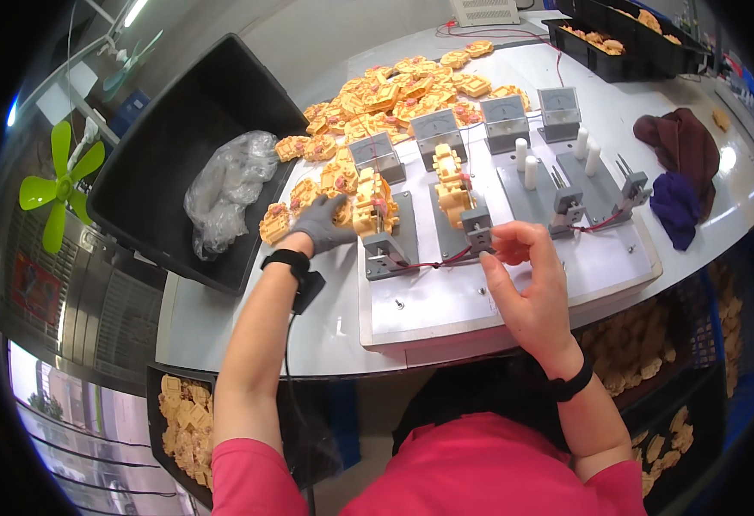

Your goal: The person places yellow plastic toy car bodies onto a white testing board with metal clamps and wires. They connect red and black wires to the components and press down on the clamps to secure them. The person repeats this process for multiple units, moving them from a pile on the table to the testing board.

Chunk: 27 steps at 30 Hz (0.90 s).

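My left hand (323,225), in a grey glove, reaches to the loose yellow plastic parts (306,191) beside the leftmost test station. Its fingers look spread; whether they touch a part I cannot tell. A yellow plastic housing (372,205) with pink-red bits sits upright on that station, against a grey clamp block (385,252). A second yellow housing (452,185) stands on the neighbouring station. My bare right hand (532,288) is at that station's grey clamp block (478,228), thumb and forefinger apart and curved, with nothing visible between them.
Panel meters (436,131) stand behind the stations. Two right-hand stations carry white pegs (531,172). A heap of yellow parts (403,90) lies behind. A black bin (183,155) with clear plastic bagging stands left. Dark cloths (678,155) lie right; black trays (605,64) are far right.
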{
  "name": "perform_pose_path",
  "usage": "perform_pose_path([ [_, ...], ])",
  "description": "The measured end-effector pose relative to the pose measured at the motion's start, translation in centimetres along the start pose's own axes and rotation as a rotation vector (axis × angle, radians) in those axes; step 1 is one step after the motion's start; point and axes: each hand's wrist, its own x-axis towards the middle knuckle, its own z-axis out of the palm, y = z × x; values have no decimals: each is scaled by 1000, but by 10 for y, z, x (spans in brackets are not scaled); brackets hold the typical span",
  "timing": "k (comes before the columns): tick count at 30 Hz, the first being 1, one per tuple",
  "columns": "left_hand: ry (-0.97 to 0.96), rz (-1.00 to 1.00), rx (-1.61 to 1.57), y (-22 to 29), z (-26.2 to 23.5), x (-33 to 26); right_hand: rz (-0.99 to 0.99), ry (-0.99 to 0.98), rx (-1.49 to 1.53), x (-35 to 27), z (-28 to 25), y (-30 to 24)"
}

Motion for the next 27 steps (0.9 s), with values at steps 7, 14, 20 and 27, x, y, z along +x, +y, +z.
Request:
perform_pose_path([
  [7, 337, 8, -262, 34, 15, -44, 32, 30, -48, -1, -5, 5],
  [14, 279, -149, -1660, 9, -39, -118, -50, 49, -16, -3, -3, 5],
  [20, 113, 108, -2241, 53, -105, -160, -123, 105, 56, -10, -20, 10],
  [27, -138, 307, -2122, 100, -144, -152, 100, 282, 26, 3, -70, 8],
])
